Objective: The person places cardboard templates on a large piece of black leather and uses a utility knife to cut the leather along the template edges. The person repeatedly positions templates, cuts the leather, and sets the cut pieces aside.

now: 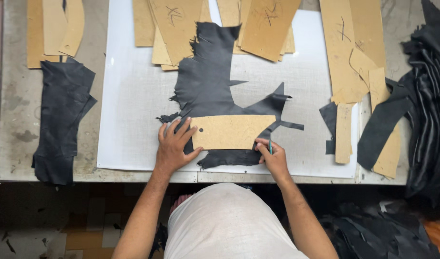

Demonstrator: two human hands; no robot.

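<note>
Left hand (174, 144) flat, fingers spread, pressing cardboard template (231, 132) onto black leather piece (210, 86) at frame centre | right hand (273, 156) pinched shut around thin blue-green tool (270, 147) at template's lower right corner | white cutting board (133, 96) beneath; more templates (258, 24) fanned along top; one folded leather (62, 115) at left; leather heap (428, 96) at right.

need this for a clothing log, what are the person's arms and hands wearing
Both arms are bare from the elbow down: no sleeves in view, no gloves, no watch or rings visible on the left hand or right hand. The torso wears a plain white shirt.
</note>
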